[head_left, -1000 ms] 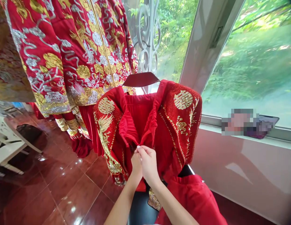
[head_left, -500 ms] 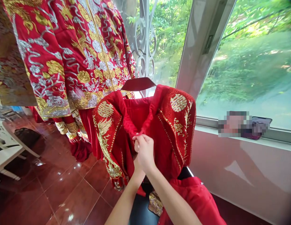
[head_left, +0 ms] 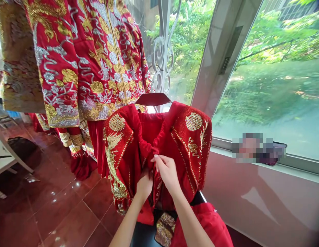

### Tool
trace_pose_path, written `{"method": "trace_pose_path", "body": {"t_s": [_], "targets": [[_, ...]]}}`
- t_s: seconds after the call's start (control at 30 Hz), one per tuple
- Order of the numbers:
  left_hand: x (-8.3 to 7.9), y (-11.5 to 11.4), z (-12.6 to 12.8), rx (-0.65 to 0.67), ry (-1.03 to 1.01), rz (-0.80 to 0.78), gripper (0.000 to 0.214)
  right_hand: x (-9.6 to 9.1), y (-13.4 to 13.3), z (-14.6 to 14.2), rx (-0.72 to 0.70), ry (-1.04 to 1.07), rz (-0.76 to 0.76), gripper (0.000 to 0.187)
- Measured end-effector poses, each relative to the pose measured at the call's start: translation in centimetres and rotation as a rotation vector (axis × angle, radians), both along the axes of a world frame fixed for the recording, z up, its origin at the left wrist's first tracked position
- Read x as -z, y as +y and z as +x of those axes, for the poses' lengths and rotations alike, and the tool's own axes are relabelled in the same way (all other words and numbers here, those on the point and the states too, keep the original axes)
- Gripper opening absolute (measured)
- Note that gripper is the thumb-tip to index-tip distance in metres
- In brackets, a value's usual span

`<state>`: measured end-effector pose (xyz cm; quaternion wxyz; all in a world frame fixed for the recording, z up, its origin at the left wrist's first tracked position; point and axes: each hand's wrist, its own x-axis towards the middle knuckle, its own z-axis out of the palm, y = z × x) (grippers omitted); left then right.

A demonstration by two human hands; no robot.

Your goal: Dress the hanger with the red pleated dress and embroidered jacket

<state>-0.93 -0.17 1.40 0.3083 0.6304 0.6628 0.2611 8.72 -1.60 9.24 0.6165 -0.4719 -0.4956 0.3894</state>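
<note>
A red jacket (head_left: pixel 198 151) with gold embroidery and beaded edges hangs open on a dark red hanger (head_left: pixel 153 98). Gathered red straps (head_left: pixel 146 144) run down from its shoulders and meet in the middle of the chest. My right hand (head_left: pixel 168 171) pinches the red cloth just below that meeting point, thumb and fingertips together. Lower and to the left, my left hand (head_left: pixel 144 187) is curled in front of the jacket's opening. Its fingertips are hidden in the shadowed cloth, so what they hold does not show.
Embroidered red and gold garments (head_left: pixel 105 68) hang at the left. Below the jacket lie a gold-patterned pouch-like piece (head_left: pixel 165 229) and red cloth (head_left: pixel 203 224) on a black surface. A phone (head_left: pixel 274 154) leans on the windowsill. A white chair (head_left: pixel 6 157) stands on the tiled floor.
My hands were together at the join of the straps. Now they are apart: the left has dropped down and left, the right slightly lower. The view has shifted a little.
</note>
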Motion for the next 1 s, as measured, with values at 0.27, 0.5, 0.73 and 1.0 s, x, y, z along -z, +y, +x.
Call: {"method": "trace_pose_path", "body": {"t_s": [0.27, 0.5, 0.73, 1.0], "targets": [[-7.4, -2.0, -2.2, -0.066, -0.322, 0.507, 0.027, -0.9, 1.9, 0.1, 0.357, -0.576, 0.291, 0.032], [-7.7, -2.1, -1.7, 0.004, -0.38, 0.47, 0.028, 4.4, 0.6, -0.6, 0.06, -0.792, 0.371, 0.03], [-6.5, -1.9, -0.5, 0.015, -0.622, 0.334, 0.031, 10.9, -5.3, -2.1, -0.053, -0.674, 0.367, 0.035], [-7.2, -2.5, -1.7, 0.09, -0.217, 0.519, 0.037, -5.5, 0.9, 1.7, -0.008, -0.621, 0.499, 0.023]]}}
